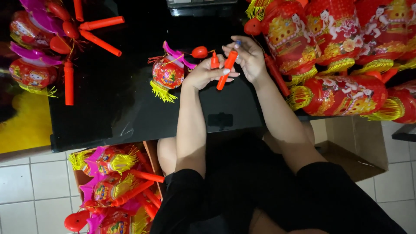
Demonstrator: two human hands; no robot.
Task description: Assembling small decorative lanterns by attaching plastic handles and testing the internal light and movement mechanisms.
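Over a black table (108, 112) my left hand (203, 73) and my right hand (249, 56) meet. My right hand grips an orange plastic handle stick (227, 70), tilted, top end at its fingertips. My left hand's fingers close around the small orange cap end (215, 60) beside that stick. A thin cord runs from there to a small red bulb (199, 52) and a small red toy lantern (168, 73) with pink top and yellow fringe, lying on the table just left of my left hand.
Several finished red lanterns (338, 47) are piled at the right. More lanterns and loose orange sticks (97, 32) lie at the far left. A cardboard box (115, 186) of lanterns stands on the tiled floor, lower left. My lap is below.
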